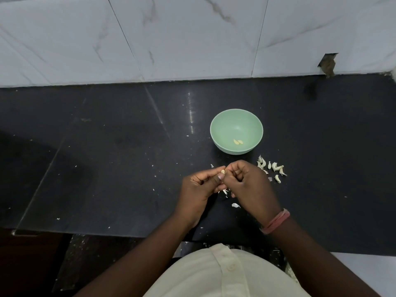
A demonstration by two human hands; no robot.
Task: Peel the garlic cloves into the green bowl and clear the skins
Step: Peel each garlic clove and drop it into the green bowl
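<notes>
A pale green bowl (222, 123) stands on the black counter with two peeled cloves (238, 142) lying in its bottom. Just in front of the bowl, my left hand (199, 185) and my right hand (246, 183) meet over the counter and pinch one garlic clove (223, 171) between their fingertips. Only the pale tip of that clove shows. Several unpeeled cloves (272, 167) lie in a small heap to the right of my right hand. Bits of loose skin (235, 205) lie under and just behind my hands.
The black counter (128, 157) runs across the view, with small white skin flecks scattered over it. A marble-tiled wall (192, 39) rises behind it. The counter's front edge (107, 233) is near my body, with more skin scraps below it.
</notes>
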